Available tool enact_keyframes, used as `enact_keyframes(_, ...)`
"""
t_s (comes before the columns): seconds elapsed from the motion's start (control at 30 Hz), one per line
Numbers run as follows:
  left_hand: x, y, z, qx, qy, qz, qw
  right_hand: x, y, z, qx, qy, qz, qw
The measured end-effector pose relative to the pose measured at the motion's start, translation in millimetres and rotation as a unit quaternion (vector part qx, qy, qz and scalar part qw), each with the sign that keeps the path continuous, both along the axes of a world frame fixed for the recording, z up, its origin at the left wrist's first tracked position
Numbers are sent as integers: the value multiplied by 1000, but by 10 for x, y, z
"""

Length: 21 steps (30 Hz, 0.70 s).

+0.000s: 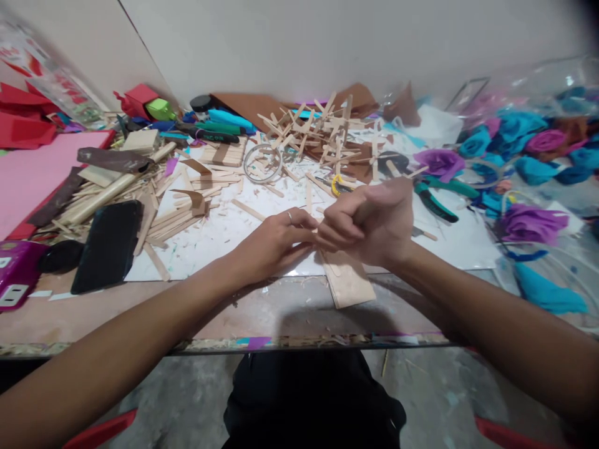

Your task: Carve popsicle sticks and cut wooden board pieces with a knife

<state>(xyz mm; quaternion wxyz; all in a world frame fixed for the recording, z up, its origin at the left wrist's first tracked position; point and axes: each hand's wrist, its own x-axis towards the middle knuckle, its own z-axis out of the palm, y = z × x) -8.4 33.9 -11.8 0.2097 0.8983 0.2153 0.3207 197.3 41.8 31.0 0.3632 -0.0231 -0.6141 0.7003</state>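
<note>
Over the front edge of the white paper, my left hand [274, 246] has its fingers bent and drawn together, a ring on one of them. Its fingertips meet the curled fingers of my right hand [374, 224], which is closed with the thumb on top and slightly smeared by motion. Anything small pinched between them is hidden. Beneath my hands a flat pale wooden piece [350, 284] juts out toward the table edge. Just beyond lie loose craft sticks [309, 194] and a yellow-handled tool [340, 185], partly covered by my right hand.
A tangled heap of joined craft sticks [322, 134] rises at the back, beside a clear tape ring [262, 164]. Green-handled pliers [437, 198] and paper flowers [533, 218] lie right. Leftward are a black phone [108, 246], stick piles [180, 218] and a magenta device [19, 271].
</note>
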Motion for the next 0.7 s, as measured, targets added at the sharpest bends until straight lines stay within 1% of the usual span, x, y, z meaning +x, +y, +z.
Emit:
enact_keyframes(0.13,16,4,-3,-6,-2,-1,1000,-29,-48,23,1,-20,-25,999)
enact_keyframes(0.3,15,-4,-8,16,-8,0,1000,-127,-169,32,14,-31,-102,994)
enact_keyframes(0.37,18,-8,-9,16,-3,3,1000,-153,-194,21,12,-40,-122,992)
enact_keyframes(0.43,24,-8,-11,15,-7,2,1000,-146,-184,8,8,-37,-115,993)
enact_keyframes(0.5,30,-4,-12,8,-8,-3,1000,-105,-140,-2,4,-26,-84,996)
enact_keyframes(0.6,32,0,-13,-6,0,-3,1000,-27,-60,-5,-21,-38,-42,998)
enact_keyframes(0.7,28,4,-14,-3,4,-1,1000,2,-20,-6,-64,-36,-48,996)
